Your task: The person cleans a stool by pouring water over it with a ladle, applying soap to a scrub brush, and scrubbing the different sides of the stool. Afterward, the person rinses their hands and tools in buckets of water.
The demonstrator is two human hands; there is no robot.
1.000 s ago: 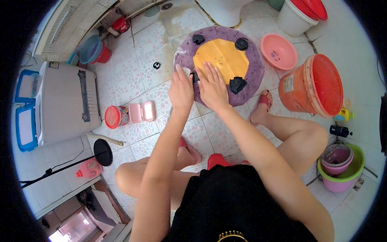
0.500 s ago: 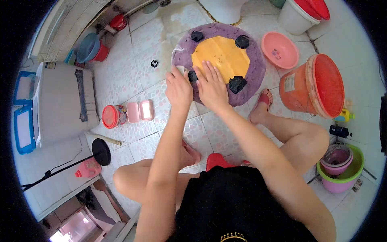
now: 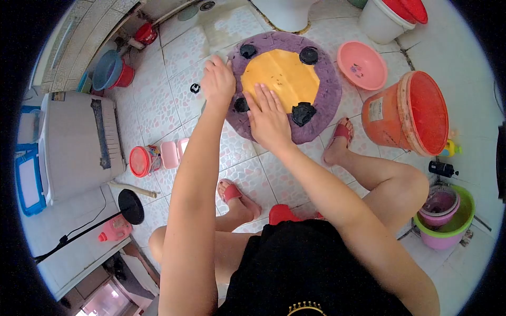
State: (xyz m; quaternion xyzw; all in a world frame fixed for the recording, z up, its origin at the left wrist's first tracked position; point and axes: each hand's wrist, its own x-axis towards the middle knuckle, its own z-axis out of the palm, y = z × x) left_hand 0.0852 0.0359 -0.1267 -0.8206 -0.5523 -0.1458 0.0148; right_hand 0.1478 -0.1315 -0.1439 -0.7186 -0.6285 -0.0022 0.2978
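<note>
The white tiled floor [image 3: 247,174] is the largest thing here, and on it, in front of the person, lies a round purple plush piece [image 3: 328,84], with its black feet upward, so I think it is some low seat turned over. To its right there stands an orange bucket [image 3: 387,113], tilted in this wide view, and between them, a little farther away, sits a pink basin [image 3: 356,57]. In the middle of the plush piece is a yellow panel [image 3: 295,73]. The step in hand is, in my judgement, to work at the left edge of the plush while the piece is pressed down; continuing this would ask for firm support from one palm and a careful pinch at the rim. The right hand [image 3: 269,118] is laid with its fingers stretched out over the lower left part of the panel, gripping nothing, so the piece is directly under them. The left hand [image 3: 219,81] is at the left rim, its fingers bent and the plush just beside their tips; whether they are closed on the edge, I cannot tell. The smallest things are the four black feet, the nearest black foot [image 3: 241,105] being close by the right thumb, and a small black piece [image 3: 195,88] on the tiles, left of the left hand.
</note>
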